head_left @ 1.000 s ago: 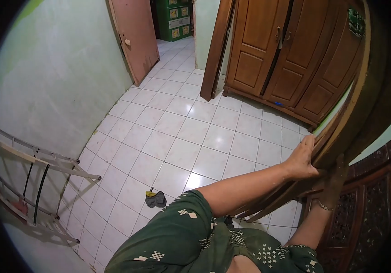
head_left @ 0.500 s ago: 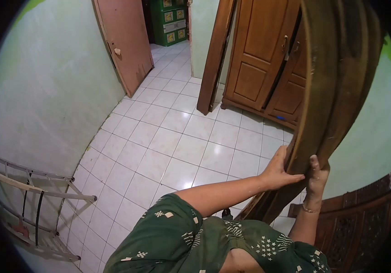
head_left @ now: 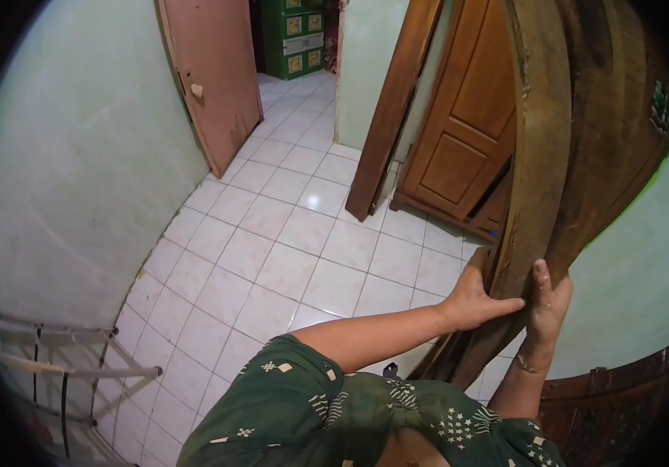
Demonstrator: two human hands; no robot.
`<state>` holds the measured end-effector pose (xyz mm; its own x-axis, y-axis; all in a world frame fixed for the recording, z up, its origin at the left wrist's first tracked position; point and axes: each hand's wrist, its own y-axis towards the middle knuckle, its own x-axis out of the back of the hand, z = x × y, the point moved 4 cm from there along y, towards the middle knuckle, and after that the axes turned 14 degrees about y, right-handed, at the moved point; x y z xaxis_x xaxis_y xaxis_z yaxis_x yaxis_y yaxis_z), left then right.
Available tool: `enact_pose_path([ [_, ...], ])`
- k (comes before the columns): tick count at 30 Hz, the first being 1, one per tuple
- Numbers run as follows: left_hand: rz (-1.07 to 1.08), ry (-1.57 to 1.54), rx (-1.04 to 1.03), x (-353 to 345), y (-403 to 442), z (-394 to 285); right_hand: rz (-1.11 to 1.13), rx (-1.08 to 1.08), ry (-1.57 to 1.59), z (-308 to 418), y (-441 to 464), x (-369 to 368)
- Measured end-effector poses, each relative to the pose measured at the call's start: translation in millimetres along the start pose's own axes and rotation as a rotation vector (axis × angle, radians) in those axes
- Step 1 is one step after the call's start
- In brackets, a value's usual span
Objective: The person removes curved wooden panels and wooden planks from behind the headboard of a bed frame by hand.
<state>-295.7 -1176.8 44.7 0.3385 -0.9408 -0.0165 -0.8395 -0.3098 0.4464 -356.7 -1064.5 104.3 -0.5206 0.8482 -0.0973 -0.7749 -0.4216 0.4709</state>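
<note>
A bundle of long brown wooden planks (head_left: 541, 156) stands close in front of me, rising past the top of the head view. The fisheye lens makes them look bowed. My left hand (head_left: 475, 300) grips their left edge, thumb across the near face and fingers partly hidden behind. From the right side, my right hand (head_left: 549, 307) clasps the same planks, its thumb pointing up along the face. A thin bracelet (head_left: 533, 366) circles the right wrist. The planks' lower ends run down beside my body, partly hidden by my left arm.
A wooden wardrobe (head_left: 459, 140) stands behind the planks, and a reddish-brown board (head_left: 389, 117) leans beside it. The pink door (head_left: 214, 78) is open at the back left. A metal ladder (head_left: 77, 366) is at the lower left. Carved dark wood (head_left: 623, 405) is at the lower right.
The view has tilted and shifted, so the wardrobe and leaning board appear slanted and farther right. The planks cover more of the wardrobe. Both hands keep the same grip.
</note>
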Motion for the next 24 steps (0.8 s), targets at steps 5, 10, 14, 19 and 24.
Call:
enact_pose_path([
  [5,-0.115,0.108,-0.212,81.2,67.7,-22.1,-0.024,0.047,-0.076,15.3,69.8,-72.8],
  [10,0.037,0.058,-0.16,149.1,122.7,-29.2,-0.137,0.16,0.002,4.5,121.4,-134.4],
  [14,0.033,0.161,-0.196,190.1,145.8,-20.6,-0.162,0.236,0.099,-24.5,141.5,-159.6],
  [19,-0.007,0.305,-0.313,247.6,177.7,-7.1,-0.16,0.286,0.189,-59.1,175.8,-205.4],
  [24,-0.038,0.436,-0.297,309.7,213.3,6.4,-0.106,0.283,0.286,-97.3,221.6,-252.3],
])
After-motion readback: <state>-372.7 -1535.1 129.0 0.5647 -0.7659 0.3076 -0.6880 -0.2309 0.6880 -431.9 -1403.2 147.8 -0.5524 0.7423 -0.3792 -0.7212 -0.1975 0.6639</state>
